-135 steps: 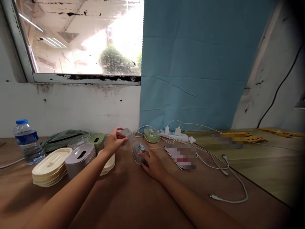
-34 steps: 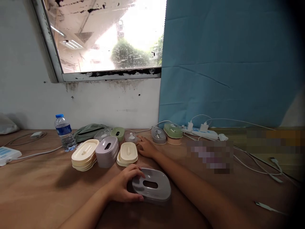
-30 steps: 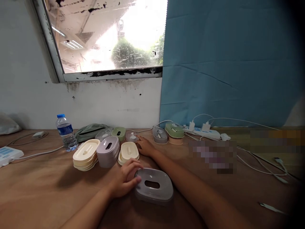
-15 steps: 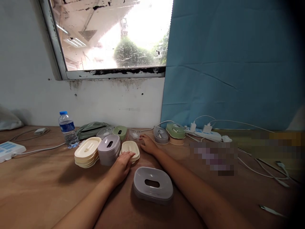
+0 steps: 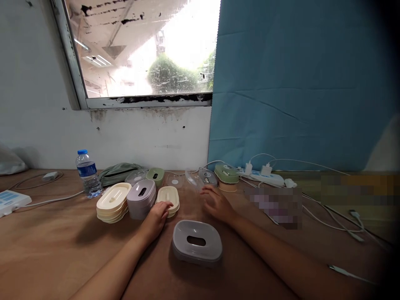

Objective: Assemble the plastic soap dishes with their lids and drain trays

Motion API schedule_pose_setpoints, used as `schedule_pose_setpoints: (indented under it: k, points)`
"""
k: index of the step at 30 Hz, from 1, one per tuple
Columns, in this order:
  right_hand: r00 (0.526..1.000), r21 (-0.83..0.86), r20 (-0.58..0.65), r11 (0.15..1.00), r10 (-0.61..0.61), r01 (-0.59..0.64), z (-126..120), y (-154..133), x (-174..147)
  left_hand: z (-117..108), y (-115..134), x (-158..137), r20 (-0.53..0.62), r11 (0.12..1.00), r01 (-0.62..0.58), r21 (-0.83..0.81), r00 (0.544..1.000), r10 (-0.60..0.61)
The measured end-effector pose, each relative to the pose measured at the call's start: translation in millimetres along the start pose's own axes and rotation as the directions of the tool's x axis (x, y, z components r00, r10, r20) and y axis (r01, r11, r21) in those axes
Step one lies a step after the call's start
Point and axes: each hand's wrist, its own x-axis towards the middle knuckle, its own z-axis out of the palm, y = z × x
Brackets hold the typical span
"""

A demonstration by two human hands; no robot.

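My left hand (image 5: 156, 218) lies flat and loose on the table (image 5: 56, 250), fingertips touching the near edge of the small cream lid stack (image 5: 168, 199), gripping nothing. My right hand (image 5: 215, 202) is lifted a little, pinching a clear plastic lid (image 5: 193, 179) tilted on edge, just in front of the grey box (image 5: 208, 176) at the far side. Near me, between my forearms, sits the grey container with a slot (image 5: 196, 246), touched by neither hand. To the left of the cream lids stand a lilac container (image 5: 141, 198) and a taller cream stack (image 5: 113, 201); behind them a green box (image 5: 155, 175) and another clear lid (image 5: 175, 181). Farther left is a water bottle (image 5: 87, 173). On the right, a power strip (image 5: 264, 177) with white cables (image 5: 331, 221) crowds the far edge.
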Motion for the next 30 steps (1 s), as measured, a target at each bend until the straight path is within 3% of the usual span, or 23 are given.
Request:
schedule_pose_setpoints:
  k: [7, 10, 13, 20, 24, 26, 30]
  points:
    - [0.989, -0.236, 0.104, 0.968, 0.107, -0.080, -50.2, -7.7, -53.7, 1.3, 5.8, -1.0, -0.113, 0.994, 0.027, -0.102, 0.993, -0.039]
    - [0.980, -0.297, 0.132, 0.949, 0.150, -0.105, -55.8, -13.4, -59.1, -1.7, 12.4, -3.3, -0.164, 0.990, 0.043, -0.133, 0.984, -0.065]
    - [0.975, -0.312, 0.155, 0.944, 0.160, -0.106, -53.2, -17.6, -57.6, -7.7, 20.1, -5.8, -0.178, 0.962, 0.053, -0.268, 0.979, -0.103]
    - [0.970, -0.201, 0.196, 0.974, 0.145, -0.105, -51.5, -21.5, -55.7, -18.3, 36.7, -7.4, -0.109, 0.697, 0.097, -0.710, 0.964, -0.244]
    - [0.964, 0.075, 0.246, 0.990, 0.096, -0.118, -57.1, -41.5, -59.6, -18.4, 37.5, -7.4, -0.038, 0.537, 0.116, -0.836, 0.963, -0.266]
    - [0.936, 0.209, 0.343, 0.964, 0.082, -0.161, -54.8, -56.0, -62.7, -18.3, 36.3, -7.3, -0.002, 0.457, 0.114, -0.882, 0.969, -0.247]
    - [0.848, 0.253, 0.520, 0.928, 0.107, -0.272, -44.8, -74.2, -64.9, -18.4, 32.7, -6.4, 0.024, 0.337, 0.112, -0.935, 0.966, -0.256]
